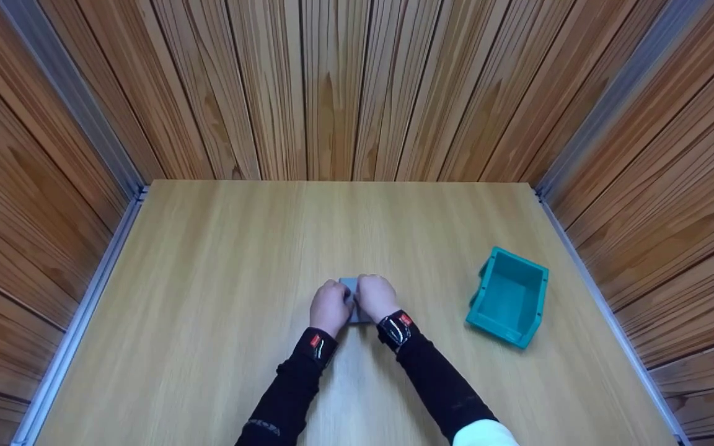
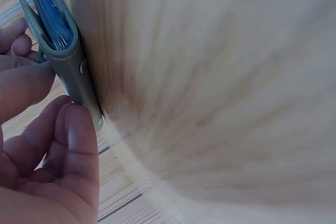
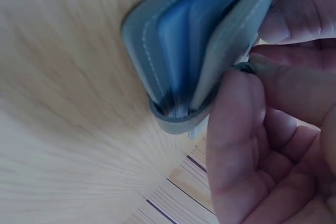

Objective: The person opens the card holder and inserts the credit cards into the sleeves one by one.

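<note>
A small grey-green card holder (image 1: 349, 284) stands on the table between both hands, with blue card sleeves (image 3: 181, 40) inside its slightly parted covers. In the left wrist view, the left hand (image 2: 50, 166) holds the card holder (image 2: 76, 72) with its fingertips at the spine side and its thumb on the near cover. Snap studs dot that spine. In the right wrist view, the right hand (image 3: 278, 140) pinches the end of a short strap, near a dark snap, between thumb and forefinger. The strap (image 3: 178, 124) wraps the holder's edge. The left fingers partly hide the far cover.
A teal plastic bin (image 1: 512, 294) stands to the right on the light wooden table (image 1: 208, 279). Wood-panelled walls (image 1: 332, 93) rise at the back and both sides, with metal rails (image 1: 78, 322) along the side edges.
</note>
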Motion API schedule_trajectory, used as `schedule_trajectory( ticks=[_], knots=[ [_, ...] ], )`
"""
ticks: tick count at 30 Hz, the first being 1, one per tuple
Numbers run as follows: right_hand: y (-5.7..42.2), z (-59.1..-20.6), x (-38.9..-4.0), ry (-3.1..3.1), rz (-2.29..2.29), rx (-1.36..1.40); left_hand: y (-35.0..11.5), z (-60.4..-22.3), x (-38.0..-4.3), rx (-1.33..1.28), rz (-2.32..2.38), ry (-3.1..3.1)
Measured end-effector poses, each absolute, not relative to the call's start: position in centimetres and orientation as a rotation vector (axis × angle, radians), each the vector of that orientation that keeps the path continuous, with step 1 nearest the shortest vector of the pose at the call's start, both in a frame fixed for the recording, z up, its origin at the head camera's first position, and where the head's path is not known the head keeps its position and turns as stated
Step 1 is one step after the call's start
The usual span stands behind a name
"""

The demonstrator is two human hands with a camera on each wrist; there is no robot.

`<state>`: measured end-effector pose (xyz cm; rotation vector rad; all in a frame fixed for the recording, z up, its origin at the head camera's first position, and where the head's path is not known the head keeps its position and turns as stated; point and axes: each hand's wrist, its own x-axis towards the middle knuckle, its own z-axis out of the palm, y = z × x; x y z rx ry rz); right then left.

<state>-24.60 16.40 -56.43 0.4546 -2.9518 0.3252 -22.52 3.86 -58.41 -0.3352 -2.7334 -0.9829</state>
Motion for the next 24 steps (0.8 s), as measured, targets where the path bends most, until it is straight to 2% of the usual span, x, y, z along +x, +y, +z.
schedule_trajectory(
  ticks=[24],
  knots=[
    [18.8,-55.0,-24.0,-2.95,0.868,0.31,3.5,-58.4,-22.4,-0.319,-0.999,-2.735]
  ],
)
